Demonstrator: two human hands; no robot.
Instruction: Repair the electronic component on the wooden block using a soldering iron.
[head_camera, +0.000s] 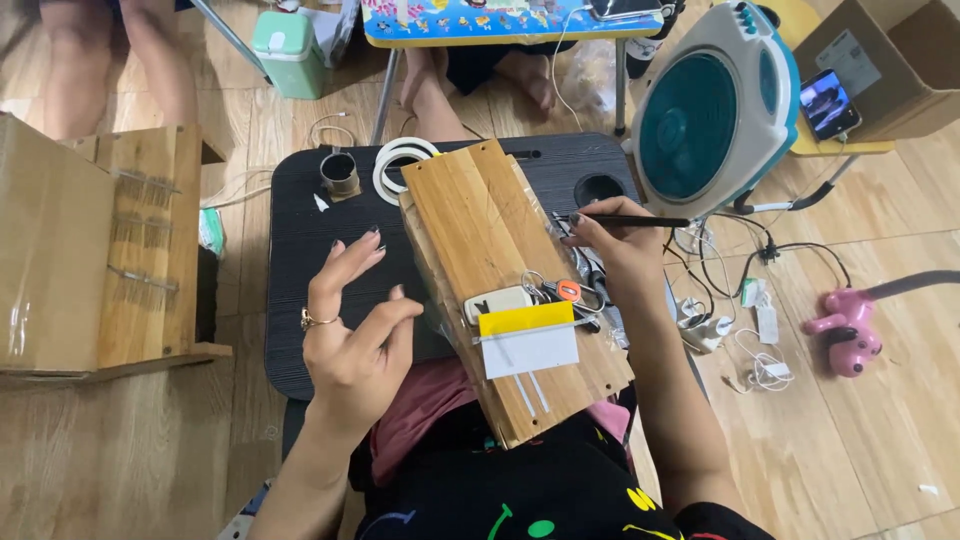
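On my far side stand a teal fan (712, 112), a green container (290, 52) and a cardboard box (885, 60); a pink toy (848, 335) lies right.

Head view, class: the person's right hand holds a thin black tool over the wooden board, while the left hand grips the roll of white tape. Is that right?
Not quite. The head view shows the left hand open and holding nothing, fingers spread above the black lap table; the roll of white tape lies apart, by the board's far end. The right hand does hold the thin black tool over the wooden board.
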